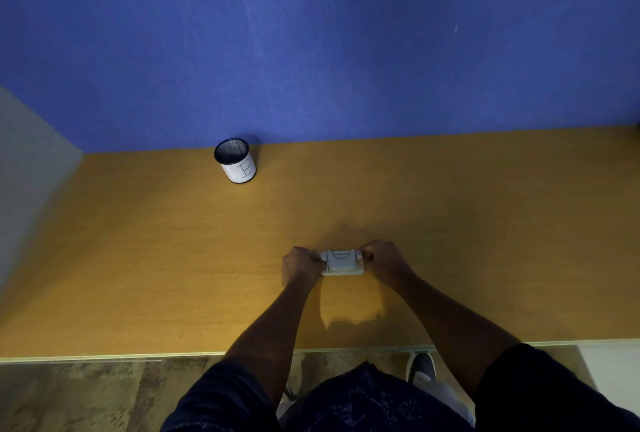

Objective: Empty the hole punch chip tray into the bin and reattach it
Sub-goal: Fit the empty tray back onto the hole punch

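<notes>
Grey plastic and metal form the hole punch [342,262], which sits at the centre of the scene, gripped from both ends. Left hand [300,267] is curled into a closed grasp on the punch's 9 o'clock end, knuckles up, fingertips hidden behind the casing. Right hand [383,260] is likewise closed around the 3 o'clock end. Both forearms run back toward 6 o'clock, bare to the dark short sleeves. Whether the punch rests on the surface or is lifted just clear of it cannot be determined. The chip tray cannot be distinguished as a separate part; a paler strip shows along the punch's 6 o'clock edge.

Beneath the hands lies an orange-brown wooden desk [485,223], with the arms' shadow falling toward 6 o'clock. At roughly 11 o'clock from the punch, well apart from it and close to the desk's far edge, stands the bin [236,161]: a small upright cylinder with a dark mesh interior and a white wrap bearing a hand-drawn letter B. A blue wall [311,43] rises behind the desk. At 6 o'clock, below the desk's near edge, a shoe [420,367] and wood-patterned floor [86,393] are visible.
</notes>
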A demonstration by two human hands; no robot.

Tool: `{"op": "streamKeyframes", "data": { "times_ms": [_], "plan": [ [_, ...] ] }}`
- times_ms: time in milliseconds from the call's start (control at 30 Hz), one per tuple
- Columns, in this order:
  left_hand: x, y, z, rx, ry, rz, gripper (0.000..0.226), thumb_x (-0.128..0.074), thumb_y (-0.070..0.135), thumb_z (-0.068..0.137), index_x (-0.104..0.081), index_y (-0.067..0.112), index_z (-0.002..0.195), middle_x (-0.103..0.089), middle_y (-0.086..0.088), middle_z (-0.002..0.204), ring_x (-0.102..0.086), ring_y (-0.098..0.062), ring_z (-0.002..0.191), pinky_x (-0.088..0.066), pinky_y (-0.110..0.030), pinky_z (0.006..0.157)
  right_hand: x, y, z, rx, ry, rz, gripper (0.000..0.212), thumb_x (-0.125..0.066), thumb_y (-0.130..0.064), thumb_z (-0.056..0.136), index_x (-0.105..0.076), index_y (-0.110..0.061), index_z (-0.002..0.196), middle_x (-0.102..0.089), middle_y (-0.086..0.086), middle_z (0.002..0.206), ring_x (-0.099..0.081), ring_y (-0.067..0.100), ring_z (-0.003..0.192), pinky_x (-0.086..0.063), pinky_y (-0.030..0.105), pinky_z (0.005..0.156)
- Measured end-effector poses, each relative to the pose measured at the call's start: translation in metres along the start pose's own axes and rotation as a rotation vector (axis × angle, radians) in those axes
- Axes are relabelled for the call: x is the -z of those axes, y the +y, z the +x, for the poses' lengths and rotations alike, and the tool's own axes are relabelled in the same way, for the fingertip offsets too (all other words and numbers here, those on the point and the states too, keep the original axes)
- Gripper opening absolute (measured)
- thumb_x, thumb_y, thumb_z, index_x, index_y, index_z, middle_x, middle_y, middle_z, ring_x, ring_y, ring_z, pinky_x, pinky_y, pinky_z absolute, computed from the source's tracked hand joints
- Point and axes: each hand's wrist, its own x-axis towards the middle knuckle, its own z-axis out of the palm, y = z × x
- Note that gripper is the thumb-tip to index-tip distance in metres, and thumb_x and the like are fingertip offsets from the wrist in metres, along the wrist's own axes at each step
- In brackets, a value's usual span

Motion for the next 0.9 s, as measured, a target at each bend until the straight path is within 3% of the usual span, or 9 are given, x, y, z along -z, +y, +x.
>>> {"op": "streamKeyframes", "data": {
  "times_ms": [133, 300, 400, 533, 633, 733, 900],
  "plan": [
    [0.002, 0.000, -0.001, -0.008, -0.037, -0.020, 0.010, -0.078, 0.011, 0.072, -0.081, 0.011, 0.082, -0.079, -0.009, 0.086, -0.072, -0.021, 0.083, -0.058, -0.030, 0.076, -0.002, 0.002, 0.002, -0.026, 0.002, -0.014, 0.019, -0.060, -0.006, 0.083, -0.077, -0.008, 0.091, -0.073, 0.012, 0.087, -0.067, 0.024, 0.078, -0.041, 0.025, 0.061],
    [0.002, -0.007, -0.001, 0.010, -0.075, -0.075, 0.010, -0.081, 0.011, 0.066, -0.076, 0.015, 0.074, -0.076, -0.005, 0.081, -0.069, -0.019, 0.079, -0.057, -0.030, 0.075, -0.004, 0.002, 0.003, -0.066, 0.000, -0.006, 0.016, -0.059, -0.009, 0.082, -0.074, -0.009, 0.088, -0.071, 0.009, 0.085, -0.061, 0.019, 0.073, -0.041, 0.026, 0.061],
    [0.001, -0.008, 0.003, 0.058, -0.117, -0.166, 0.011, -0.077, 0.011, 0.066, -0.075, 0.016, 0.076, -0.077, -0.010, 0.076, -0.075, -0.026, 0.075, -0.064, -0.040, 0.076, -0.002, 0.003, 0.004, -0.086, -0.001, 0.069, 0.013, -0.063, -0.013, 0.083, -0.071, -0.010, 0.094, -0.072, 0.007, 0.092, -0.065, 0.019, 0.080, -0.051, 0.030, 0.066],
    [0.002, -0.004, 0.003, 0.153, -0.170, -0.288, 0.007, -0.067, -0.002, 0.078, -0.070, 0.003, 0.081, -0.072, -0.017, 0.067, -0.072, -0.028, 0.067, -0.063, -0.048, 0.075, 0.001, 0.000, 0.000, -0.201, -0.051, 0.328, 0.016, -0.068, -0.002, 0.085, -0.066, -0.002, 0.101, -0.071, 0.013, 0.094, -0.074, 0.027, 0.080, -0.064, 0.041, 0.069],
    [-0.003, -0.004, 0.003, 0.201, -0.145, -0.294, 0.010, -0.066, -0.004, 0.079, -0.067, 0.005, 0.074, -0.071, -0.018, 0.066, -0.071, -0.028, 0.064, -0.065, -0.047, 0.074, 0.001, -0.002, -0.001, -0.241, -0.068, 0.388, 0.015, -0.064, 0.004, 0.087, -0.063, 0.002, 0.102, -0.068, 0.018, 0.098, -0.072, 0.024, 0.074, -0.062, 0.031, 0.057],
    [-0.009, -0.007, 0.004, 0.191, -0.101, -0.275, 0.007, -0.068, 0.005, 0.079, -0.071, 0.003, 0.085, -0.075, -0.019, 0.071, -0.070, -0.025, 0.059, -0.065, -0.044, 0.067, 0.002, -0.004, 0.001, -0.250, -0.051, 0.404, 0.016, -0.065, 0.005, 0.086, -0.063, 0.002, 0.102, -0.066, 0.014, 0.093, -0.069, 0.019, 0.066, -0.059, 0.026, 0.050],
    [0.001, -0.002, -0.001, 0.106, -0.144, -0.357, 0.010, -0.069, 0.004, 0.085, -0.065, 0.008, 0.093, -0.071, -0.017, 0.076, -0.066, -0.024, 0.052, -0.057, -0.035, 0.058, 0.007, 0.005, 0.001, -0.181, -0.066, 0.448, 0.026, -0.068, 0.000, 0.086, -0.063, -0.006, 0.110, -0.069, 0.012, 0.097, -0.073, 0.025, 0.080, -0.064, 0.041, 0.067]
  ]
}}
